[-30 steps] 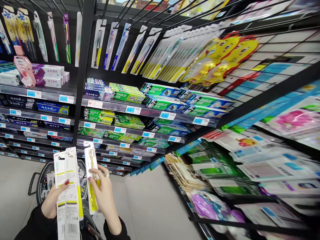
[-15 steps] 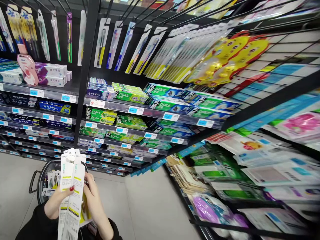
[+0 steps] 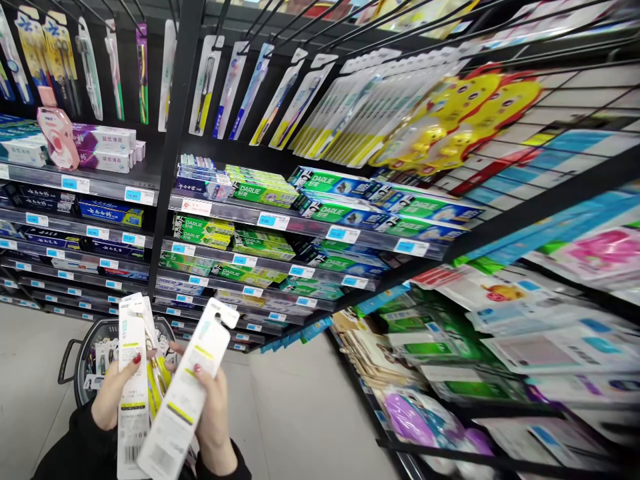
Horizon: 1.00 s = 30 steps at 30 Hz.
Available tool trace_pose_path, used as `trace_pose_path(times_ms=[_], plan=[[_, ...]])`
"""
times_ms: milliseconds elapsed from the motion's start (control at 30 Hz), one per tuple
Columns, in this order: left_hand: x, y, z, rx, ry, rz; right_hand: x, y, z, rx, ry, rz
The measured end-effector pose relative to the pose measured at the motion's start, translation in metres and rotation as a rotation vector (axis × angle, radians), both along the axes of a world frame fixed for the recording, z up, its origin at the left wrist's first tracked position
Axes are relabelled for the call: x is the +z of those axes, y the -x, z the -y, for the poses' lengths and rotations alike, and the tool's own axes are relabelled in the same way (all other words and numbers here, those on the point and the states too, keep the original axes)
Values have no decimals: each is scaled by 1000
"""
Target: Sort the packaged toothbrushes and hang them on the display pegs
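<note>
My left hand (image 3: 111, 395) is closed round several white-backed toothbrush packs (image 3: 132, 373), its thumb with red nail pressed on the front one. Behind these, yellow parts of further packaging (image 3: 158, 380) show between the two hands. My right hand (image 3: 214, 403) grips one toothbrush pack (image 3: 194, 367), back side towards me, tilted up to the right; its lower end overlaps the left-hand packs. Below and behind the hands stands a dark shopping basket (image 3: 80, 373) with several packaged toothbrushes (image 3: 104, 357) in it.
Ahead, toothbrush packs (image 3: 205, 87) hang on hooks above shelves of green toothpaste boxes (image 3: 263, 189). A pink bottle (image 3: 57, 137) stands on the left shelf. To the right, a rack of bagged goods (image 3: 450, 387) runs alongside the grey tiled floor (image 3: 310, 400).
My right hand has drawn one toothbrush pack away to the right, out of the bunch. The left hand keeps its packs in nearly the same place.
</note>
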State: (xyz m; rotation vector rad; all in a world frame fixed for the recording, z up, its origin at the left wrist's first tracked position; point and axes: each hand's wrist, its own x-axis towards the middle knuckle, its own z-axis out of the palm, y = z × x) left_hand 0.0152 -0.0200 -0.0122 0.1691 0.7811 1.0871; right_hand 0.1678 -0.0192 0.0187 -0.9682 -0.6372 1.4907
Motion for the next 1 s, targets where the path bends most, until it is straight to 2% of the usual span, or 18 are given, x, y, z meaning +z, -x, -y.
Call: trace_pose_path(times_ms=[67, 167, 233, 300, 400, 467, 600, 667, 767, 833, 933, 1000], plan=[[-1, 9, -3, 52, 46, 1, 6, -13, -8, -36, 97, -165], [-1, 23, -7, 118, 75, -18, 10, -34, -20, 23, 78, -318], [2, 31, -9, 157, 83, -37, 7, -45, -25, 45, 63, -385], [4, 36, -11, 198, 102, -63, 0, -53, -26, 25, 83, -366], [5, 41, -12, 214, 114, -72, -9, -58, -22, 20, 97, -161], [3, 42, -12, 193, 120, -76, -11, -58, -20, 0, 88, 76], [-3, 40, -12, 135, 114, -119, -10, -57, -27, -133, 98, 581], [-4, 37, -12, 106, 90, -123, -9, -57, -32, -171, 103, 687], [-4, 32, -11, 73, 75, -118, -7, -53, -35, -188, 70, 634], [-1, 28, -10, 28, 78, -123, -4, -43, -32, -110, 24, 519], [4, 24, -8, -78, 37, -119, -1, -19, -26, 142, -56, 324], [6, 21, -5, -138, -16, -92, -3, -3, -22, 208, -95, 301]])
